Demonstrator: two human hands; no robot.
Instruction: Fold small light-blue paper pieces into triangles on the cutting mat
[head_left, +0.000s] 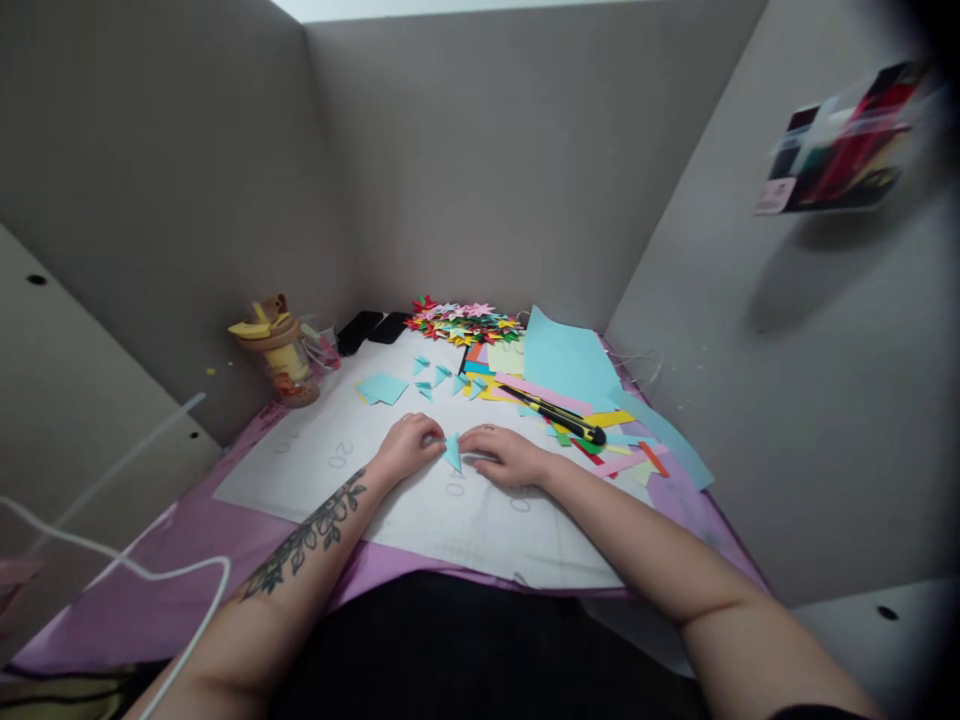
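A small folded light-blue paper piece (453,453) is between my two hands, over the white sheet (420,520). My left hand (409,445) pinches its left edge with closed fingers. My right hand (506,456) touches its right edge with the fingertips, its thumb and fingers apart. Just beyond my hands lie several folded light-blue pieces (442,373). A small stack of light-blue paper squares (384,388) rests beyond my left hand. To the right, a black and yellow cutter knife (555,412) lies on coloured paper strips.
Colourful folded paper stars (465,322) are heaped at the back. A large blue sheet (566,355) stands behind the strips. At the left are a yellow and brown cup (281,355) and two dark flat objects (361,330). Grey panels enclose the table, and a white cable (172,573) hangs at the lower left.
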